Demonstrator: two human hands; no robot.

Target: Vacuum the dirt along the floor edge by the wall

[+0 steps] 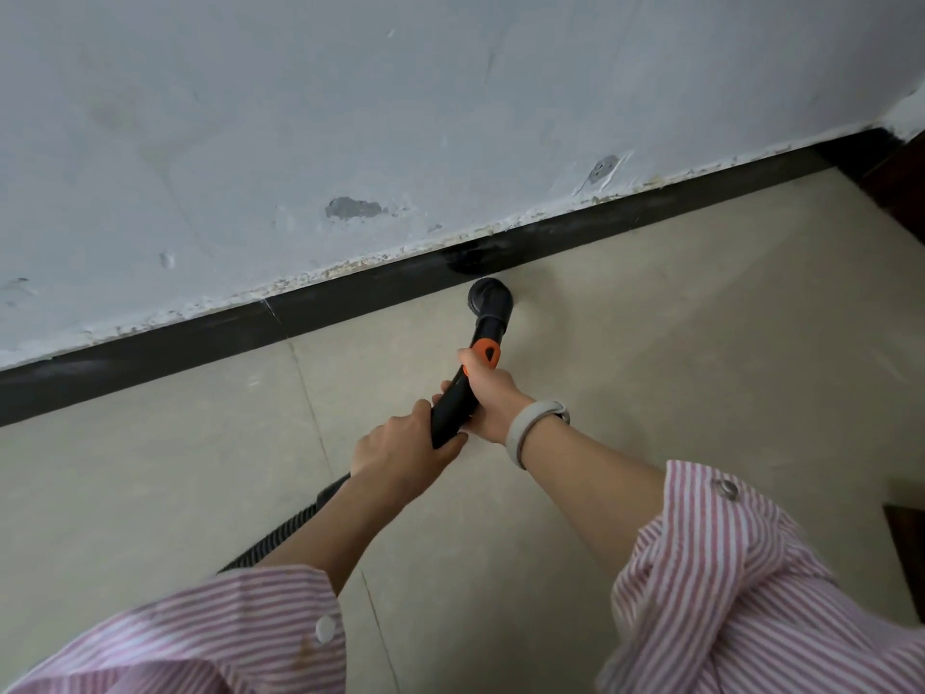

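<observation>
Floor: pale beige tiled floor [650, 343] is filling the lower half of the view, thin grout lines running across it, one of them passing from the skirting down between the two arms.
Wall: a whitish-grey painted wall [350, 92] is standing above the floor, its paint showing scuffs, grey chipped patches and a flaking, speckled lower edge.
Skirting: a black skirting strip [150, 353] is running along the foot of the wall, slanting from the left edge of the view up toward the far right corner of the floor.
Nozzle: the round black brush nozzle [489, 294] of the vacuum is sitting on the floor just beside the skirting, its dark reflection showing in the strip.
Wand: a black vacuum wand with an orange collar [453, 405] is slanting from the hands to the nozzle.
Right hand: the right hand [488, 393] is gripping the wand just below the orange collar, fingers curled round it, a pale wristband [530, 425] on the wrist.
Left hand: the left hand [400, 445] is gripping the wand's lower end, fingers wrapped round it.
Hose: a black ribbed hose [285, 533] is trailing from behind the left hand toward the near left.
Sleeves: pink-and-white striped shirt sleeves [726, 568] are covering both forearms.
Far right: dark wooden furniture edges [906, 553] are showing at the floor's right edge.
</observation>
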